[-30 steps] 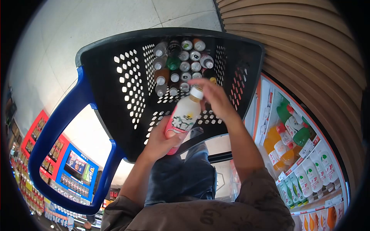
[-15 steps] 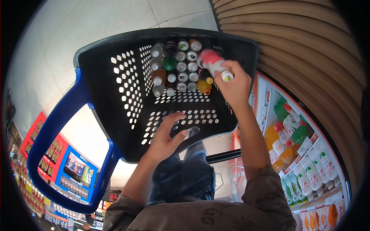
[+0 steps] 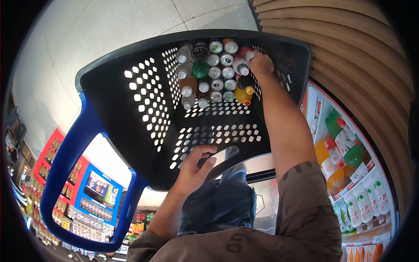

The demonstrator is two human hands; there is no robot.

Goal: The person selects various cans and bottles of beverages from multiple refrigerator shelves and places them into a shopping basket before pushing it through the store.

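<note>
My right hand (image 3: 262, 64) reaches into the far right corner of the black shopping basket (image 3: 118, 105). Its fingers are closed around a pink-and-white bottle (image 3: 245, 52), most of which the hand hides. Beside it, a bottle with a white cap (image 3: 241, 66) stands among rows of drink cans (image 3: 228, 72). A yellow bottle with an orange cap (image 3: 243, 97) is at the near right of the group. Near the basket's front rim, my left hand (image 3: 195, 169) hovers with fingers curved and apart, holding nothing.
Clear-capped bottles (image 3: 187, 91) and a green bottle (image 3: 200, 70) fill the group's left side. The basket's blue handle (image 3: 65, 118) sticks out left. Shelves of bottled drinks (image 3: 360, 205) stand at right, below a slatted wooden panel (image 3: 340, 52).
My right hand has moved forward and down, lowering the pink-and-white bottle from above the basket into its far right corner. The left hand stays near the front rim.
</note>
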